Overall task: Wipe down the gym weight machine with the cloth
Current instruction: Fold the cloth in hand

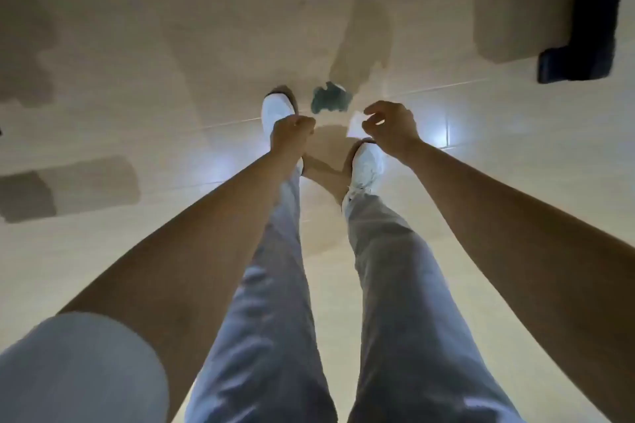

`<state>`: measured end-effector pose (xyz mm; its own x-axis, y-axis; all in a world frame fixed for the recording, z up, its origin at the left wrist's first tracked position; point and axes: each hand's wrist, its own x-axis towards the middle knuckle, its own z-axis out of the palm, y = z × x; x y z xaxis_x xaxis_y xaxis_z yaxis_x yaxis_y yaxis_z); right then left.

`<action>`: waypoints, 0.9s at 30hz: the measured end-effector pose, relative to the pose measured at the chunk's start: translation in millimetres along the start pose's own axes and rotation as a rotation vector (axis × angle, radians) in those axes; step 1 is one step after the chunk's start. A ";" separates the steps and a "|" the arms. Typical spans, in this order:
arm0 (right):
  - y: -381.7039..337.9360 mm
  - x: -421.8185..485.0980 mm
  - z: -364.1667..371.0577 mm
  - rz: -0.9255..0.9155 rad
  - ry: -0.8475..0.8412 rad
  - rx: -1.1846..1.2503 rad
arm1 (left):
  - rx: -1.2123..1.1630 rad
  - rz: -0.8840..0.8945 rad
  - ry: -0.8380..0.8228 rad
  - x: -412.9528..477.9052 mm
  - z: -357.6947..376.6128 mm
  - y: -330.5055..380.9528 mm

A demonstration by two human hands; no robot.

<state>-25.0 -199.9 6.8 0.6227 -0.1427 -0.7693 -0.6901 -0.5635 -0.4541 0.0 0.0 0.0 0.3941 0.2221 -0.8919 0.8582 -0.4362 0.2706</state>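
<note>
A person is standing on a pale tiled floor [481, 216], looking straight down past both outstretched bare arms. At the lower left, a white sleeve [79, 371] is covering the upper arm. The left hand [292, 134] is hanging above the left white shoe [276, 110], its fingers clenched into a loose fist and holding nothing that can be seen. Light blue-grey trousers [268, 319] are filling the lower centre of the view. The crumpled teal cloth [330, 98] is lying on the floor just ahead of the feet, between the two hands and touching neither. Beside it, the right hand [390, 129] is hovering above the right white shoe [369, 165] with its fingers curled; a small white scrap [357, 125] is showing at the fingertips, though the blur makes it hard to say whether the hand is pinching it or it is lying on the tiles. At the upper right, a dark padded part of the weight machine [584, 27] is reaching into view, well apart from the cloth.
</note>
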 end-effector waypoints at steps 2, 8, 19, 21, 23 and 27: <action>8.3 40.9 22.6 -0.003 -0.012 -0.025 | 0.043 0.009 -0.002 47.6 15.8 -4.8; 37.2 128.2 83.0 0.008 -0.085 0.030 | 0.081 0.053 -0.086 135.5 56.3 -10.1; 19.0 120.8 62.3 0.117 0.032 -0.177 | 0.098 0.138 0.147 108.5 38.3 1.4; 2.7 101.0 41.8 0.132 0.010 -0.131 | 0.074 0.159 0.165 83.9 26.2 13.0; -17.2 74.3 17.6 0.108 0.003 -0.082 | 0.036 0.177 0.187 55.8 10.2 26.9; -66.6 -0.2 -40.8 0.023 -0.032 -0.068 | -0.015 0.270 0.137 -13.9 -25.9 75.2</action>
<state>35.9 -195.6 55.5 0.5943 -0.1303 -0.7936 -0.6765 -0.6147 -0.4057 67.6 -13.3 42.1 0.6487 0.2159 -0.7298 0.7205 -0.4830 0.4976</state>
